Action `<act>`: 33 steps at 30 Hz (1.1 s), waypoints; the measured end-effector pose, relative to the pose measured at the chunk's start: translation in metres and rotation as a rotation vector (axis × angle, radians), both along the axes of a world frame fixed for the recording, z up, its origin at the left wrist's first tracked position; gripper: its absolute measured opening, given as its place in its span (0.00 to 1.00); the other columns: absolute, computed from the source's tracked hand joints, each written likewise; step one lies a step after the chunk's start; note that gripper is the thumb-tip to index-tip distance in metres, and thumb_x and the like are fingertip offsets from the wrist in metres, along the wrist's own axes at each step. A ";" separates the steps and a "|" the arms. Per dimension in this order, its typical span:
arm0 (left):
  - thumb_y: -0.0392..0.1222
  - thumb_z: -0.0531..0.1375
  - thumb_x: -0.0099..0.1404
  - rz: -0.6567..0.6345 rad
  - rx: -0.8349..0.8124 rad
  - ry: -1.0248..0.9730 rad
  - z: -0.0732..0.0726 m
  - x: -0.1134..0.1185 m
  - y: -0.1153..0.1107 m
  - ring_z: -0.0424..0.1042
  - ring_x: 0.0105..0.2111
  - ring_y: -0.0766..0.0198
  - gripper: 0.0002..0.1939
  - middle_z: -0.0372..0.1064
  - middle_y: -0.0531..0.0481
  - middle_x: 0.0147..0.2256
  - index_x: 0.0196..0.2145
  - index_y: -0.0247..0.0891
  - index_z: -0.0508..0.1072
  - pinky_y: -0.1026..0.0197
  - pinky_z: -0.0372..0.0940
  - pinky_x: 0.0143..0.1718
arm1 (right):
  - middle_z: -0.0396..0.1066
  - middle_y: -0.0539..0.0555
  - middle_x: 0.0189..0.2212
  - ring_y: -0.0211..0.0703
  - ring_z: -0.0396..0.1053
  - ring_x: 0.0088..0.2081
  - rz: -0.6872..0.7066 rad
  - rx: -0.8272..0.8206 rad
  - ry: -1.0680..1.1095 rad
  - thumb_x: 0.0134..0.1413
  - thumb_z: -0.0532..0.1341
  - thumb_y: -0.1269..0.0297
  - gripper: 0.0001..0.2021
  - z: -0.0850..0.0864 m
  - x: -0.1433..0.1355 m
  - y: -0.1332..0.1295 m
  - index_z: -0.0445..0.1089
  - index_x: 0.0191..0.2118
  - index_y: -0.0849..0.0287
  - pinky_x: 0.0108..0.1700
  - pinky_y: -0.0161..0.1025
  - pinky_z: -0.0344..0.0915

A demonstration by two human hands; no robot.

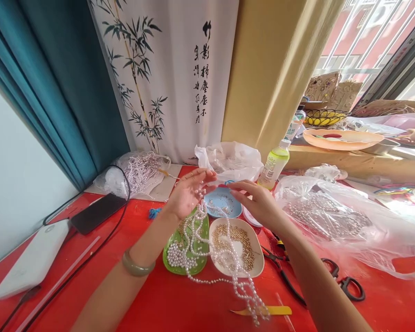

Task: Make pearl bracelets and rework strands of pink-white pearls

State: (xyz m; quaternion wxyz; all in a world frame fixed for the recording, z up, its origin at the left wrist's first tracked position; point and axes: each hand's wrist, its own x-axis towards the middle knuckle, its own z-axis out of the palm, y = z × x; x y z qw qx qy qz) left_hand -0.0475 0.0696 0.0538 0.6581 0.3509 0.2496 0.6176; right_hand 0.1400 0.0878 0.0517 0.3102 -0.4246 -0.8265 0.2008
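Evidently, bead strands (248, 291) hung at centre frame, held by the left hand's (185, 198) curled fingers and draped over the white dish (260, 259), where snagging under a tug could have spilled loose beads (181, 257); whether the right hand's (263, 200) fingers gripped anything was indeterminable.

I have a low lane over the bare glossy red tabletop (159, 306) at the front, between the left forearm (114, 286) and the tangled strands of pale pearly beads (251, 297), which bar any low pass across the lime-green dish (203, 266) and the cream rounded-square dish (238, 248). On the right, black-handled pliers (287, 279), black-handled scissors (344, 283) and a spread clear plastic bag of beads (327, 214) hem me in.
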 end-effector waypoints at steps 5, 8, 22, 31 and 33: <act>0.38 0.62 0.53 -0.051 0.015 0.126 -0.007 0.007 -0.003 0.69 0.38 0.65 0.03 0.71 0.50 0.32 0.27 0.38 0.75 0.62 0.63 0.43 | 0.65 0.59 0.43 0.44 0.64 0.42 0.039 -0.001 0.175 0.56 0.51 0.56 0.19 0.018 -0.026 -0.019 0.64 0.51 0.56 0.40 0.42 0.62; 0.39 0.63 0.52 -0.075 0.022 0.155 -0.008 0.007 -0.002 0.70 0.36 0.67 0.05 0.72 0.50 0.31 0.29 0.39 0.76 0.63 0.63 0.41 | 0.66 0.58 0.41 0.43 0.63 0.43 0.118 -0.009 0.261 0.56 0.51 0.59 0.16 0.025 -0.039 -0.012 0.68 0.46 0.56 0.45 0.42 0.60; 0.42 0.60 0.55 -0.207 0.151 0.235 0.015 0.000 0.004 0.70 0.28 0.69 0.09 0.72 0.49 0.26 0.33 0.35 0.75 0.66 0.63 0.34 | 0.66 0.51 0.26 0.29 0.64 0.23 0.161 -0.240 0.776 0.52 0.53 0.49 0.16 0.106 -0.033 0.019 0.63 0.31 0.58 0.22 0.31 0.56; 0.52 0.55 0.58 -0.132 0.347 0.454 0.094 0.013 0.004 0.71 0.40 0.60 0.18 0.74 0.44 0.36 0.35 0.35 0.75 0.61 0.61 0.41 | 0.63 0.48 0.21 0.26 0.60 0.18 0.201 -0.155 0.654 0.57 0.53 0.59 0.13 0.152 -0.039 0.000 0.63 0.26 0.61 0.21 0.29 0.55; 0.50 0.57 0.57 -0.090 0.359 0.502 0.103 0.017 0.007 0.72 0.36 0.62 0.16 0.74 0.45 0.32 0.31 0.35 0.75 0.61 0.61 0.39 | 0.64 0.49 0.20 0.26 0.59 0.17 0.172 -0.137 0.592 0.57 0.52 0.61 0.13 0.157 -0.037 -0.005 0.63 0.26 0.62 0.20 0.29 0.54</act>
